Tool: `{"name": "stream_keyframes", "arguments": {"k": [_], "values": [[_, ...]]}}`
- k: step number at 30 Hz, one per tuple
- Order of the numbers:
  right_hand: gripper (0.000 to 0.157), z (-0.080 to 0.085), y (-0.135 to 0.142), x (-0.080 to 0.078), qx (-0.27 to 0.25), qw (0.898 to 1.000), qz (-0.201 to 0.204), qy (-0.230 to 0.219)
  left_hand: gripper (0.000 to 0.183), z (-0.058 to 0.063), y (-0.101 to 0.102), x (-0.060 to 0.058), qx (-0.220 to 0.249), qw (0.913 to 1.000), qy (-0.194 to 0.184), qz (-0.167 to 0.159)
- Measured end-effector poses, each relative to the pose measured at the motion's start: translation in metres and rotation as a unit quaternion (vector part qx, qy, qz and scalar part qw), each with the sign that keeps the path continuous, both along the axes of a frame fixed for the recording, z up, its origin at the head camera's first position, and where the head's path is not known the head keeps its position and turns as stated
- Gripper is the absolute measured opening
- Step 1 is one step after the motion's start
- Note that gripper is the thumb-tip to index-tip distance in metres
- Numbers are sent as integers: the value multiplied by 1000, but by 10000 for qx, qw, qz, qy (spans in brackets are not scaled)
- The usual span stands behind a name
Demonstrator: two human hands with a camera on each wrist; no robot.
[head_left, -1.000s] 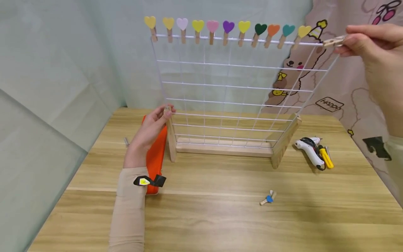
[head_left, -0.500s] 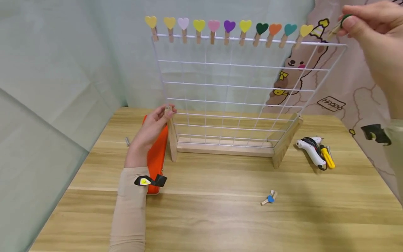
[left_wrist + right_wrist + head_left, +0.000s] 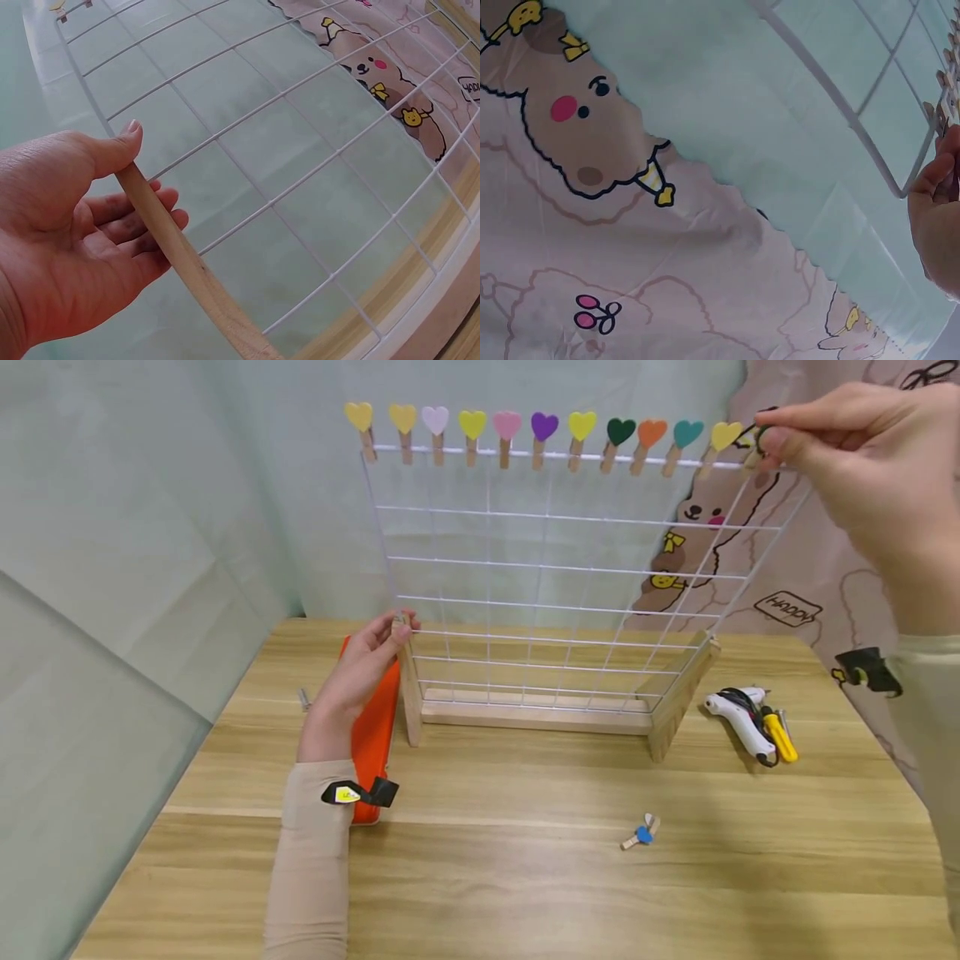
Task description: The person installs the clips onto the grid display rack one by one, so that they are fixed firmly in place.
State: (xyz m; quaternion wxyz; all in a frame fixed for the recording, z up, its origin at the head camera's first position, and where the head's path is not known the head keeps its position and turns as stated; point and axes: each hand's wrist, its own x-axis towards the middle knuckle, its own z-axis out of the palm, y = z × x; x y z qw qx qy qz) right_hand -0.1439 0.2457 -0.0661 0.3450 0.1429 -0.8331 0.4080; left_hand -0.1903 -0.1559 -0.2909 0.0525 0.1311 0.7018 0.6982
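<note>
A white wire grid (image 3: 547, 516) stands tilted in a wooden stand (image 3: 532, 717). Along its top wire sits a row of heart-topped clothespins, the rightmost clipped one with a yellow heart (image 3: 726, 437). My right hand (image 3: 870, 468) pinches a dark green heart clothespin (image 3: 752, 460) between thumb and fingers at the top wire, just right of that yellow one; the fingers hide much of it. With the thumb in front and fingers behind, my left hand (image 3: 356, 668) grips the stand's left wooden post (image 3: 169, 236). A blue heart clothespin (image 3: 643, 835) and a white-topped one (image 3: 649, 819) lie on the table.
Behind my left forearm lies an orange case (image 3: 375, 727), with a small metal piece (image 3: 303, 698) to its left. At the right are a white glue gun (image 3: 742, 727) and a yellow-handled screwdriver (image 3: 782, 737). A cartoon-print cloth (image 3: 795, 568) hangs behind.
My right hand drew the clothespin off the top wire's right end, turned it heart upward, and brought it back left onto the wire beside the yellow heart. The left hand stayed put.
</note>
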Motion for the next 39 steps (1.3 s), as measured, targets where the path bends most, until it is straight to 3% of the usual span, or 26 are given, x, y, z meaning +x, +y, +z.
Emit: {"name": "stream_keyframes", "arguments": {"k": [4,11,16,20,24,29,31,33,36,39], "values": [[20,-3,-1,0,160,9999,39,16,46,-1,-1,1,-12,10000,-4,6],[22,-5,-6,-5,90,9986,499,142,49,-2,-6,1,-3,10000,33,25],[24,-7,-10,-4,224,9992,282,150,49,-3,-7,0,45,10000,33,54],[25,-15,-10,1,351,9978,-91,549,50,-4,-8,1,60,10000,29,73],[25,-32,-5,12,229,9940,-144,1063,50,-4,-7,2,79,9999,60,70],[19,-77,5,29,413,9860,662,1475,50,-3,-5,0,-10,10000,95,7],[20,-103,11,36,910,9807,999,1416,49,-1,-4,0,-35,10000,77,-4],[23,-134,17,41,1561,9735,1222,1138,49,0,-3,0,-33,10000,65,-4],[29,-185,24,47,2485,9548,1568,453,48,1,-2,-1,-24,10000,69,12],[32,-233,30,58,2924,9359,1924,-390,47,0,-1,-1,-3,10000,42,-2]]}}
